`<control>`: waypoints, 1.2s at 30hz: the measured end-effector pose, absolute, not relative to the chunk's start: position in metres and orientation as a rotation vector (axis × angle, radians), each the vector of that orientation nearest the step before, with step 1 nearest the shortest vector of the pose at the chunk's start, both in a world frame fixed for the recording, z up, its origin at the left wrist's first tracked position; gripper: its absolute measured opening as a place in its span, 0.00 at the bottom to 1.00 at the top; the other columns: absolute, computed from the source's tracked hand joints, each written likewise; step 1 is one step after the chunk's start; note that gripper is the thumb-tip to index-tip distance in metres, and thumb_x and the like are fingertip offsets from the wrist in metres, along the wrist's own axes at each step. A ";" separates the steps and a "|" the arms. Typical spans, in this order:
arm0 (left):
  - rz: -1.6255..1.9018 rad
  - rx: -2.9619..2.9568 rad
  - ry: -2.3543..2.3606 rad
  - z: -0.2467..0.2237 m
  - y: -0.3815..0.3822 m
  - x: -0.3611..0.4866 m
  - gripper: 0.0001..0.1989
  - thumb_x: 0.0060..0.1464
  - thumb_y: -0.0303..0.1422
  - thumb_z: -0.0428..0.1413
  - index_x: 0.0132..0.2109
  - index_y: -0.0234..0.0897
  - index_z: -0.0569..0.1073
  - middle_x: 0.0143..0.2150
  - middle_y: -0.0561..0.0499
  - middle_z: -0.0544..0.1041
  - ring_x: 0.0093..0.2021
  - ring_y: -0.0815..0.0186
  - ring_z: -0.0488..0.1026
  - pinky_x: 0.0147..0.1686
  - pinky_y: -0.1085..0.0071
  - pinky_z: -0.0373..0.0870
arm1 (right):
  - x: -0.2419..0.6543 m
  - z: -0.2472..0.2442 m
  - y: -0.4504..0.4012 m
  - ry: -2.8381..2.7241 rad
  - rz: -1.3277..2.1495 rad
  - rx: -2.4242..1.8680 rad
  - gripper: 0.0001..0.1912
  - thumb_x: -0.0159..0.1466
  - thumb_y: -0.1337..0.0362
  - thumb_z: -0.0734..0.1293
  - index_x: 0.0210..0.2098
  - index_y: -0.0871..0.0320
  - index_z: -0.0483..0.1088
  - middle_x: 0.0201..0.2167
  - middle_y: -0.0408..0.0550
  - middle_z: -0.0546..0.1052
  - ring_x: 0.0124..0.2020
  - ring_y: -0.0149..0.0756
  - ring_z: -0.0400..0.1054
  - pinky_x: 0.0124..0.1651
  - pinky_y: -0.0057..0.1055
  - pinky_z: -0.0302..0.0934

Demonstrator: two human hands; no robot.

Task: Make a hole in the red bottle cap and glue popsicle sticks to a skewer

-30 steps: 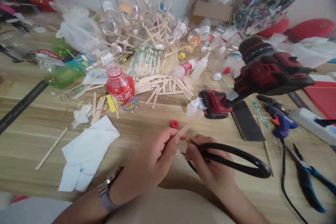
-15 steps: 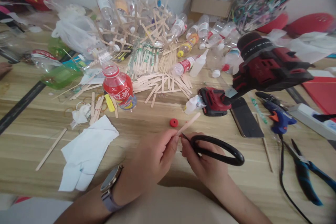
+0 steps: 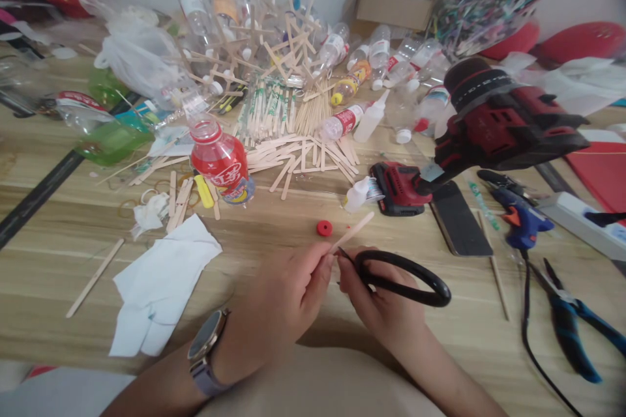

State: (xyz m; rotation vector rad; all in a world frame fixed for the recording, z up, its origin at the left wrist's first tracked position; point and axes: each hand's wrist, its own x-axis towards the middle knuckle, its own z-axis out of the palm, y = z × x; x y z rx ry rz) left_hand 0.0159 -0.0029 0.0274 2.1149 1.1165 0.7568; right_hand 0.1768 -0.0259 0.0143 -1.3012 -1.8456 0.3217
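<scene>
Left of centre on the table (image 3: 267, 228), I see an uncapped btl (image 3: 222, 166) w/ a red label; big white chars, look like 红茶, smaller print too fine to read. Further off, a lying btl (image 3: 342, 122) also has a red label w/ white chars, illegible from here. Green print on the wrapped sticks (image 3: 268, 107), same problem. Drill (image 3: 511, 124) at right has white marks round its black collar; can't make them out.

Wooden stick (image 3: 356, 228): pale, flat, thin, rounded far tip, slanting to far right. It's near centre, in my L hand (image 3: 281, 303), pinched betw. thumb & index, fingers narrow. Red disc (image 3: 324, 232) w/ dark centre hole lies just beyond that hand. My R hand (image 3: 391, 313) has its fingers round black-handled scissors (image 3: 405, 262), one big loop jutting right.

Blades mostly hidden; a dark tip shows by the L thumb, can't tell if it touches the stick. Stick's near end hidden by L fingers. Watch (image 3: 206, 335) on L wrist: dial unreadable. Pliers (image 3: 570, 332), near right, partly cut off at the edge.
</scene>
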 end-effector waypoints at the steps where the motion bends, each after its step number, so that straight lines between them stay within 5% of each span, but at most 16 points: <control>1: 0.755 2.112 1.116 0.027 -0.003 0.016 0.12 0.65 0.31 0.45 0.39 0.36 0.73 0.31 0.52 0.79 0.29 0.68 0.74 0.28 0.73 0.64 | 0.177 0.014 -0.026 -1.849 0.326 -1.303 0.13 0.66 0.70 0.62 0.24 0.56 0.66 0.19 0.41 0.71 0.19 0.28 0.66 0.23 0.24 0.60; 17: 0.882 2.708 1.107 0.019 -0.005 0.014 0.11 0.65 0.26 0.43 0.46 0.31 0.70 0.32 0.47 0.79 0.30 0.64 0.76 0.29 0.69 0.71 | 0.189 0.010 -0.030 -2.028 0.139 -1.285 0.05 0.66 0.70 0.62 0.33 0.57 0.65 0.21 0.41 0.68 0.21 0.30 0.63 0.24 0.26 0.55; 23: 0.850 2.922 1.095 0.018 -0.007 0.015 0.14 0.63 0.21 0.42 0.50 0.24 0.68 0.31 0.45 0.78 0.29 0.63 0.76 0.27 0.69 0.71 | 0.190 0.018 -0.026 -1.898 0.507 -1.334 0.14 0.67 0.69 0.60 0.24 0.56 0.59 0.17 0.39 0.67 0.18 0.27 0.63 0.23 0.24 0.56; 28: 0.800 2.831 1.217 0.011 -0.008 0.017 0.14 0.65 0.23 0.41 0.47 0.29 0.69 0.30 0.47 0.78 0.30 0.62 0.76 0.30 0.67 0.74 | 0.191 0.018 -0.017 -2.145 0.076 -1.196 0.07 0.66 0.70 0.60 0.32 0.58 0.67 0.20 0.43 0.71 0.20 0.31 0.64 0.23 0.28 0.54; 34: 0.830 2.937 1.198 0.012 -0.004 0.017 0.14 0.63 0.21 0.41 0.51 0.24 0.67 0.33 0.43 0.79 0.32 0.61 0.77 0.30 0.66 0.74 | 0.179 0.016 -0.016 -1.678 0.969 -1.344 0.12 0.70 0.64 0.57 0.28 0.55 0.59 0.11 0.34 0.64 0.12 0.27 0.58 0.17 0.23 0.55; 36: 0.845 2.947 1.203 0.013 -0.003 0.017 0.13 0.63 0.21 0.42 0.50 0.24 0.67 0.32 0.43 0.79 0.32 0.61 0.77 0.31 0.66 0.75 | 0.179 0.014 -0.015 -1.707 0.851 -1.324 0.11 0.69 0.65 0.57 0.29 0.55 0.60 0.13 0.36 0.66 0.13 0.27 0.60 0.19 0.24 0.56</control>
